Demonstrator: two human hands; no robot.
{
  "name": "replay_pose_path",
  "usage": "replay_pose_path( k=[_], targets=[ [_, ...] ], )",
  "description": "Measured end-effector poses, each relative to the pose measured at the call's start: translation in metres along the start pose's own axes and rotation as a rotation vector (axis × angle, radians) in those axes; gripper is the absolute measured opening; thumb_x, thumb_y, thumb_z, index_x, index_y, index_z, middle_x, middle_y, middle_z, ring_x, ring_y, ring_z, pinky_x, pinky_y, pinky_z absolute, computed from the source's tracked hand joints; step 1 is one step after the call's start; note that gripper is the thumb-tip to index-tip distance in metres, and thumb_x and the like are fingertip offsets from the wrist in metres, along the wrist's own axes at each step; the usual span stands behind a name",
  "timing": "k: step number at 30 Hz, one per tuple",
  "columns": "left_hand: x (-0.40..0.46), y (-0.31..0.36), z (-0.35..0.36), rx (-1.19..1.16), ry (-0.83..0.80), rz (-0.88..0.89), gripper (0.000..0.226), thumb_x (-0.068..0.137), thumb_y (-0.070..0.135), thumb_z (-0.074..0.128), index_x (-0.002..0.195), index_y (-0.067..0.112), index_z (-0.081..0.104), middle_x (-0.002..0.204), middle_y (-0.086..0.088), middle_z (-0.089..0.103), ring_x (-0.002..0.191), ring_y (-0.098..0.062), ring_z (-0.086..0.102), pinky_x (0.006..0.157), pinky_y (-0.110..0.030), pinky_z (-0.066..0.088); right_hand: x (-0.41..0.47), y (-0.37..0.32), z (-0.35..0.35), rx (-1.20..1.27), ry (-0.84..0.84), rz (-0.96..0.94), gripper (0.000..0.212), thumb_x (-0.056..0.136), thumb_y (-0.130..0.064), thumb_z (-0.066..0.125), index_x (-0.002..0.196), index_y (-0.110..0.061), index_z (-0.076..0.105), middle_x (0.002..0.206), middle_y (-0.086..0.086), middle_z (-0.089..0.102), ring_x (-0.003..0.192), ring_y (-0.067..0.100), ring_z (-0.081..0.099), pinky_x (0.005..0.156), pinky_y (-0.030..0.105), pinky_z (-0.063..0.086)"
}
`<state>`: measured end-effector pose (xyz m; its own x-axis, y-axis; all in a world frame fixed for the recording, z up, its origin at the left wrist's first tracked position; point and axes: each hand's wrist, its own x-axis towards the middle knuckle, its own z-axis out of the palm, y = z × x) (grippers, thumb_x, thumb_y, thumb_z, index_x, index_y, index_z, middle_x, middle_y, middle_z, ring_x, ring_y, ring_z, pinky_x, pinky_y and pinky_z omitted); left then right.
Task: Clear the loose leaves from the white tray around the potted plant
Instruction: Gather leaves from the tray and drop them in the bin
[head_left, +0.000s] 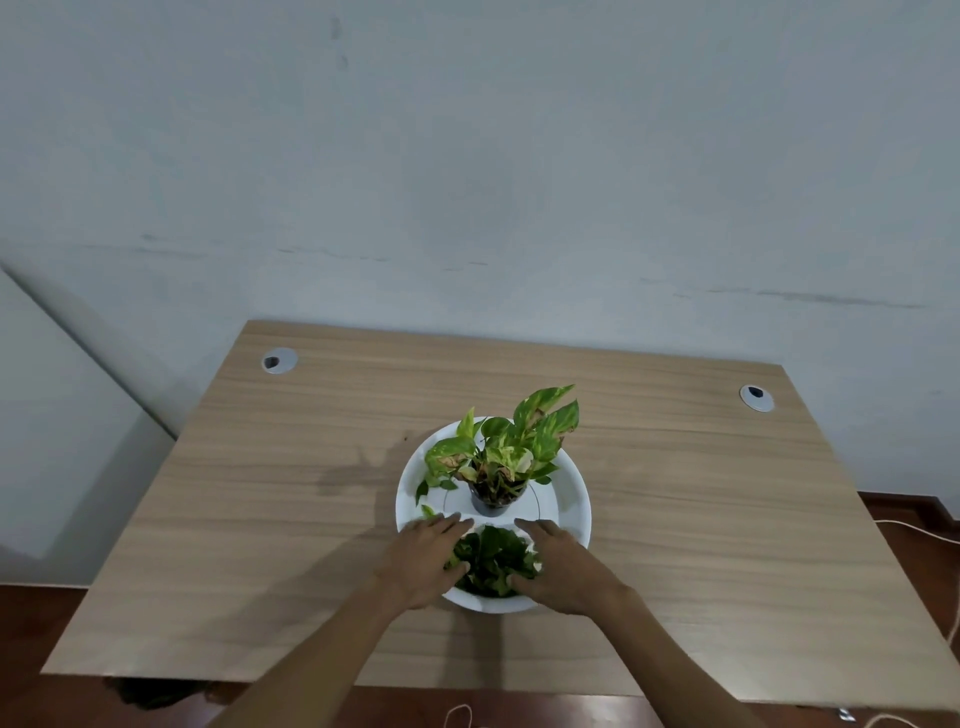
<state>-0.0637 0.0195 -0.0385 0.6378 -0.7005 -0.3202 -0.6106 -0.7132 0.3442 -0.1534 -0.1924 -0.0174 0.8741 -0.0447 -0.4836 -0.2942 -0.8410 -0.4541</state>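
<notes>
The left hand and right hand, fingers spread, cup the loose leaves on the white tray; leaves, seemingly ungripped, could spill between them when lifted.

We are looking at a round white tray sitting just below the centre of the frame. In its middle a potted plant is standing upright in a dark pot, its green and yellow leaves spreading toward the upper right. A heap of loose leaves, dark green, is lying at the tray's lower edge, and a few single leaves are lying by its left rim.
</notes>
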Motion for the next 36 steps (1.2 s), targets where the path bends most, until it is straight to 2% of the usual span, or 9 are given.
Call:
replay_pose_path(
  k=[3,5,8,10,13,19,25,29,36],
  targets=[
    [0.006,-0.001,0.002,0.044,-0.075,-0.074,0.075,0.089,0.056,0.046,0.152,0.028,0.017,0.159,-0.005,0.022,0.144,-0.028,0.025,0.118,-0.042,0.021,0.005,0.008,0.001,-0.083,-0.094,0.036,0.092,0.076,-0.055,0.065,0.151,-0.034,0.016,0.153,0.004,0.026,0.139,0.027,0.03,0.105,0.044,0.041],
    [0.012,0.002,0.009,0.047,-0.111,-0.096,0.08,0.086,0.057,0.051,0.151,0.026,0.018,0.154,-0.009,0.029,0.141,-0.032,0.028,0.115,-0.044,0.025,0.012,0.007,0.006,-0.097,-0.116,0.026,0.093,0.077,-0.054,0.067,0.152,-0.031,0.015,0.152,0.006,0.028,0.137,0.029,0.031,0.106,0.044,0.04],
    [0.019,0.012,0.019,0.027,-0.124,-0.117,0.082,0.08,0.054,0.058,0.148,0.022,0.025,0.138,-0.011,0.04,0.128,-0.036,0.037,0.105,-0.049,0.038,0.022,0.003,0.016,-0.128,-0.084,0.02,0.096,0.079,-0.052,0.068,0.153,-0.023,0.014,0.15,0.01,0.028,0.133,0.036,0.032,0.109,0.043,0.033],
    [0.022,0.021,0.026,-0.009,-0.124,-0.123,0.077,0.08,0.046,0.062,0.144,0.018,0.031,0.132,-0.012,0.041,0.12,-0.037,0.042,0.101,-0.049,0.04,0.024,0.0,0.021,-0.145,-0.03,0.015,0.095,0.079,-0.051,0.068,0.152,-0.019,0.016,0.145,0.013,0.032,0.128,0.037,0.036,0.108,0.04,0.031],
    [0.023,0.029,0.034,-0.052,-0.089,-0.125,0.067,0.08,0.033,0.063,0.139,0.014,0.037,0.13,-0.012,0.043,0.113,-0.034,0.047,0.1,-0.042,0.041,0.023,-0.004,0.027,-0.164,0.01,-0.017,0.086,0.082,-0.041,0.067,0.15,-0.016,0.021,0.138,0.014,0.035,0.12,0.038,0.041,0.104,0.039,0.033],
    [0.024,0.023,0.036,-0.173,-0.05,-0.126,0.066,0.078,0.02,0.064,0.139,0.017,0.04,0.125,-0.008,0.048,0.113,-0.031,0.05,0.097,-0.041,0.044,0.028,-0.006,0.043,-0.099,0.04,-0.043,0.058,0.079,-0.025,0.065,0.133,-0.022,0.044,0.116,0.009,0.045,0.104,0.034,0.048,0.091,0.038,0.044],
    [0.02,0.021,0.04,-0.133,0.019,-0.068,0.04,0.078,0.006,0.057,0.117,0.014,0.059,0.114,-0.009,0.053,0.104,-0.028,0.051,0.087,-0.037,0.045,0.024,-0.003,0.053,-0.065,0.111,-0.075,0.057,0.083,-0.012,0.06,0.138,-0.023,0.045,0.117,0.006,0.051,0.102,0.03,0.047,0.088,0.039,0.045],
    [0.017,0.021,0.046,-0.088,0.054,-0.056,0.031,0.081,0.006,0.057,0.11,0.013,0.063,0.113,-0.004,0.054,0.105,-0.023,0.051,0.084,-0.034,0.044,0.026,0.002,0.055,-0.076,0.134,-0.122,0.045,0.082,-0.006,0.058,0.125,-0.017,0.058,0.112,0.005,0.056,0.097,0.027,0.05,0.083,0.036,0.045],
    [0.019,0.022,0.047,-0.106,0.08,-0.064,0.023,0.083,0.004,0.053,0.101,0.007,0.068,0.106,-0.009,0.06,0.1,-0.025,0.057,0.082,-0.035,0.044,0.029,0.003,0.054,-0.04,0.143,-0.142,0.021,0.084,-0.004,0.055,0.102,-0.007,0.067,0.105,0.009,0.061,0.093,0.027,0.057,0.079,0.034,0.046]
  ],
)
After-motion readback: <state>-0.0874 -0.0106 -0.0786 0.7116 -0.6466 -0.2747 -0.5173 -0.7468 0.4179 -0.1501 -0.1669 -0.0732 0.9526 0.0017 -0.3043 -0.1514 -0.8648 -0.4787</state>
